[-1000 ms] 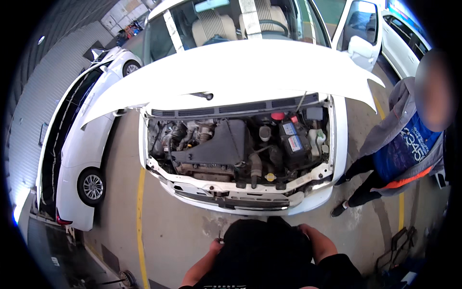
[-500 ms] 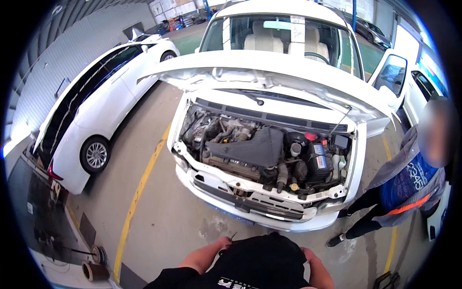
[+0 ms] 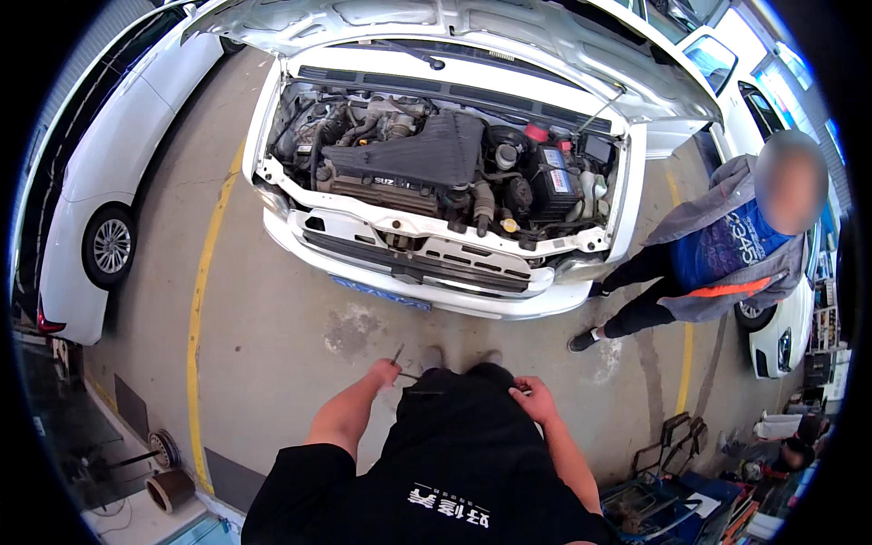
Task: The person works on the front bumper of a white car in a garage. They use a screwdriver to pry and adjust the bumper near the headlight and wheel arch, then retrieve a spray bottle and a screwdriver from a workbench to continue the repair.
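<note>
My left hand [image 3: 385, 371] is closed around a slim dark tool [image 3: 399, 351] in front of my left hip. Its tip points up and away from me, and its exact kind is too small to tell. On the other side, my right hand [image 3: 534, 398] rests by my waist against my black shirt [image 3: 454, 436], fingers bent inward; whatever they may pinch is hidden. Ahead of me stands a white van [image 3: 509, 306] with its hood [image 3: 563, 54] raised. Its engine bay shows a black plastic engine cover [image 3: 409, 154] and a battery [image 3: 554, 182]. Both hands are apart from the van.
A person [image 3: 718, 245] in a grey and orange jacket stands at the van's right front corner. A white car [image 3: 136, 173] is parked at left. Near the lower left lie a brake drum [image 3: 164, 448] and a brown cylinder [image 3: 170, 490]. Metal frames [image 3: 672, 443] stand at lower right.
My view has tilted down, so the van sits higher and both hands now show fully. My left hand still holds the slim tool. The person at right has turned slightly toward the van.
</note>
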